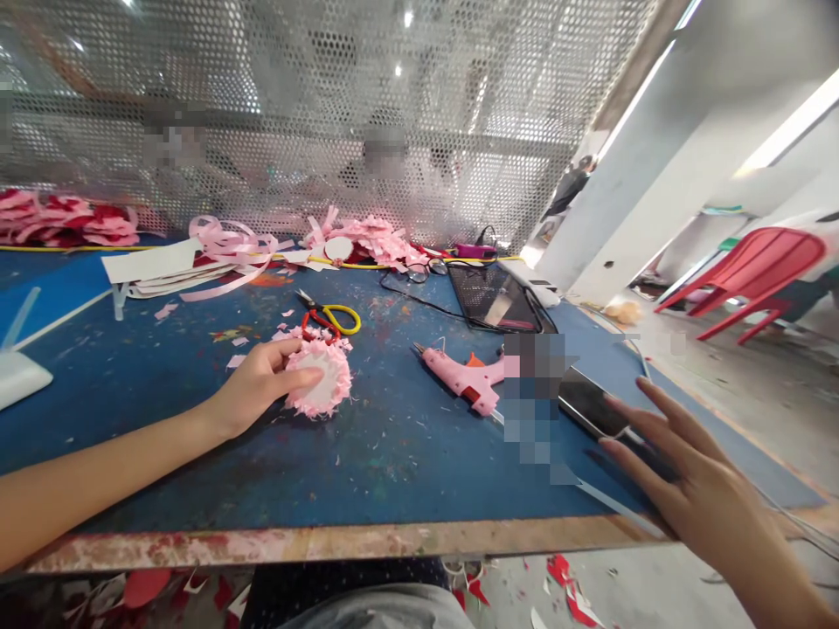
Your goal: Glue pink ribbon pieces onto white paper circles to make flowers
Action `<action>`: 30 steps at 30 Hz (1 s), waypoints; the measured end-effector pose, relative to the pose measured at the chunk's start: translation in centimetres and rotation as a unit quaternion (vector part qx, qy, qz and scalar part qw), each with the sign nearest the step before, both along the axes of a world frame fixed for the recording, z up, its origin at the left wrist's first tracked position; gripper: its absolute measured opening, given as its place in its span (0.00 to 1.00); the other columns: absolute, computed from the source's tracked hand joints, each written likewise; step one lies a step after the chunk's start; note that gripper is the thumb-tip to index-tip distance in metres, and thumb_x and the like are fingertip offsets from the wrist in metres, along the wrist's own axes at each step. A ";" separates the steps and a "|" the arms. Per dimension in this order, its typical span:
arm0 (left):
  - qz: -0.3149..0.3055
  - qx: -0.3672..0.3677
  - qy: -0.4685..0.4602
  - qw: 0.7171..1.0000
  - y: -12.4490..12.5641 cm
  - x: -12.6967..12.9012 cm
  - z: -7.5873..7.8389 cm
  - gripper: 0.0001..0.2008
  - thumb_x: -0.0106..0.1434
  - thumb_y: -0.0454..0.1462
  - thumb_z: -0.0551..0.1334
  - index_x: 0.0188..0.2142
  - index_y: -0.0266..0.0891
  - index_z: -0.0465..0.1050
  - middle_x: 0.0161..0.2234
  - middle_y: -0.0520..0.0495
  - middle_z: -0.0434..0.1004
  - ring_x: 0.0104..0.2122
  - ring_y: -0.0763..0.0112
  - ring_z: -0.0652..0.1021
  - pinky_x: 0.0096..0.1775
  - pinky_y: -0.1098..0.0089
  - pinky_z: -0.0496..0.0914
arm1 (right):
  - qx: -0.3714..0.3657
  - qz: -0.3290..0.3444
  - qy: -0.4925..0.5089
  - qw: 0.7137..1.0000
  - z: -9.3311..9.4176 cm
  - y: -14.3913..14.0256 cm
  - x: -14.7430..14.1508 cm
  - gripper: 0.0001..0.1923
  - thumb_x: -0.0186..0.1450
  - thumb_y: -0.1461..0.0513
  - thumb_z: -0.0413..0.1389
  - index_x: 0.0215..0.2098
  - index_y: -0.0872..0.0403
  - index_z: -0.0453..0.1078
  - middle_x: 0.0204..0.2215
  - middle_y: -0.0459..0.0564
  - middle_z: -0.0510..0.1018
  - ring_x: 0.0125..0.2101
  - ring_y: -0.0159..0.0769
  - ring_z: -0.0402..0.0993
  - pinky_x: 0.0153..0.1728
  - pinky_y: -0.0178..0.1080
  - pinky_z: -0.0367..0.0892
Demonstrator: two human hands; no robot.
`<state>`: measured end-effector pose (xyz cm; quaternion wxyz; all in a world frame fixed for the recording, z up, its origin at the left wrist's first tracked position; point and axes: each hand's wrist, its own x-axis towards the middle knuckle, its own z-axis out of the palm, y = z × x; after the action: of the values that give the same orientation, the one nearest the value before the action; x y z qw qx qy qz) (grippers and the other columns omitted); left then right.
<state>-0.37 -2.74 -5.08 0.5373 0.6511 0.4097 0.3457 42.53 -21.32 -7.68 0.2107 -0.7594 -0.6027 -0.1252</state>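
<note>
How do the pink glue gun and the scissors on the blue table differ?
The glue gun is pink with an orange trigger; the scissors have yellow and red handles. The glue gun is bulkier and lies nearer the right hand; the slimmer scissors lie just behind the pink ruffled disc that the left hand holds. Both lie flat on the table, untouched.

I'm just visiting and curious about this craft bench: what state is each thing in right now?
Left hand: gripping the pink ribbon flower.
Pink ribbon flower: flat on the blue table, white centre up.
Right hand: fingers spread, open, over the phone.
Phone: lying flat, screen dark.
Glue gun: lying on its side, unheld.
Scissors: lying unheld; open or closed is unclear.
Red chair: upright, unoccupied.
</note>
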 end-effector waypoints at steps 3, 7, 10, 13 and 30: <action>-0.001 -0.009 -0.002 1.000 0.0 0.0 -0.1 0.11 0.53 0.42 0.66 0.27 0.38 0.68 0.22 0.55 0.65 0.22 0.76 0.65 0.25 0.75 0.60 | 0.005 -0.021 -0.007 1.000 0.0 0.0 -0.2 0.34 0.61 0.44 0.49 0.64 0.35 0.49 0.64 0.47 0.57 0.54 0.53 0.67 0.54 0.54 0.65; 0.004 -0.020 -0.015 1.000 0.0 0.1 0.2 0.09 0.51 0.39 0.67 0.27 0.38 0.70 0.22 0.55 0.67 0.22 0.76 0.65 0.25 0.75 0.60 | -0.004 -0.030 -0.004 1.000 0.1 0.1 -0.5 0.32 0.61 0.43 0.48 0.62 0.35 0.50 0.62 0.48 0.60 0.50 0.53 0.71 0.53 0.54 0.66; 0.009 -0.031 -0.034 0.999 0.0 0.2 0.4 0.08 0.49 0.36 0.68 0.26 0.38 0.70 0.21 0.57 0.66 0.21 0.77 0.65 0.24 0.76 0.59 | -0.013 -0.037 0.004 0.999 0.0 0.2 -0.4 0.31 0.61 0.42 0.47 0.61 0.35 0.51 0.60 0.48 0.62 0.50 0.53 0.71 0.53 0.54 0.67; 0.014 -0.048 -0.055 0.997 0.0 0.2 0.5 0.09 0.46 0.33 0.69 0.24 0.38 0.69 0.20 0.57 0.67 0.21 0.78 0.66 0.25 0.76 0.61 | -0.020 -0.041 0.012 0.999 -0.1 0.3 -0.3 0.31 0.61 0.41 0.47 0.60 0.35 0.52 0.59 0.48 0.63 0.49 0.53 0.72 0.52 0.54 0.68; 0.041 -0.171 -0.132 0.976 -0.2 2.5 1.1 0.18 0.45 0.35 0.73 0.36 0.39 0.73 0.29 0.53 0.76 0.27 0.77 0.74 0.29 0.78 0.71 | -0.061 0.332 -0.224 0.914 4.6 12.1 -5.7 0.33 0.59 0.66 0.50 0.62 0.52 0.55 0.58 0.53 0.66 0.58 0.45 0.61 0.55 0.50 0.62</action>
<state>2.17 -2.91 -4.02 0.6755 0.4808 0.4148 0.3747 36.80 -9.19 -3.05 0.0524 -0.4794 -0.8578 -0.1778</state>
